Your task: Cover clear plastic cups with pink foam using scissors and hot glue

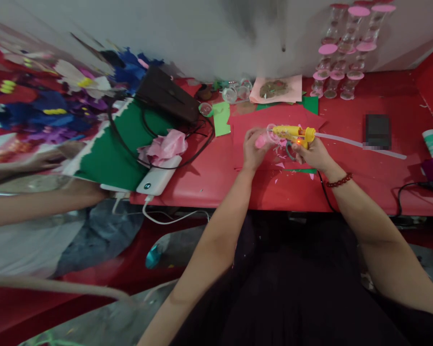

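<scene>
My right hand [312,153] is wrapped round a yellow hot glue gun [292,132] with a small orange light on it. A long whitish glue stick [361,143] sticks out of its rear to the right. In my left hand [253,148] is a clear plastic piece with a pink end [262,140], held close to the gun's nozzle. Whether the nozzle touches it I cannot tell. Beneath both hands lies red paper [247,120] strewn with pink scraps. Scissors [290,151], partly hidden, show a ring handle beside my right hand.
Hourglass-shaped clear pieces with pink discs [337,74] stand stacked at the back right. A white power bank [159,178], crumpled pink paper [166,146] and a dark case [168,96] lie left, with a looping black cable. Another person's arm [39,202] reaches in at far left.
</scene>
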`<state>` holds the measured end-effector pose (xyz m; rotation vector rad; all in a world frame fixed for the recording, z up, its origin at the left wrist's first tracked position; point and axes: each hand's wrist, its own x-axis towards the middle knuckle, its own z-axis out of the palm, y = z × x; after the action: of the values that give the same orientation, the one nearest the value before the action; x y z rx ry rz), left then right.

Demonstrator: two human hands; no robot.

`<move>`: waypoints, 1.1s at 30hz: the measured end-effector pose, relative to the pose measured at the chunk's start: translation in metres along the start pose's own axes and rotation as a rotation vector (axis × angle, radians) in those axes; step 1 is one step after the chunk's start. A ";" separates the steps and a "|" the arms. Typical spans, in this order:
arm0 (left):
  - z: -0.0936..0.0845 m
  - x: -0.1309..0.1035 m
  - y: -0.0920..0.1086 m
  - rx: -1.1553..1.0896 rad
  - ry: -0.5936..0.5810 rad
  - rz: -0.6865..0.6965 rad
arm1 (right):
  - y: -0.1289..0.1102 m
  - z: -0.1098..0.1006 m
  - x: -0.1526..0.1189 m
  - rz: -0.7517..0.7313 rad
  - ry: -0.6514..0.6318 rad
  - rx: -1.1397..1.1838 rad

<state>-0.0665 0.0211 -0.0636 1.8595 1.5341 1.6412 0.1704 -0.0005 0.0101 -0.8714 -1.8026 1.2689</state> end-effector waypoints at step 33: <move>0.000 0.001 0.003 -0.018 0.007 -0.051 | 0.005 0.001 0.003 -0.009 -0.006 0.023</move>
<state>-0.0652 0.0203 -0.0607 1.7928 1.5514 1.6357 0.1684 0.0024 0.0059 -0.8466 -1.7915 1.2854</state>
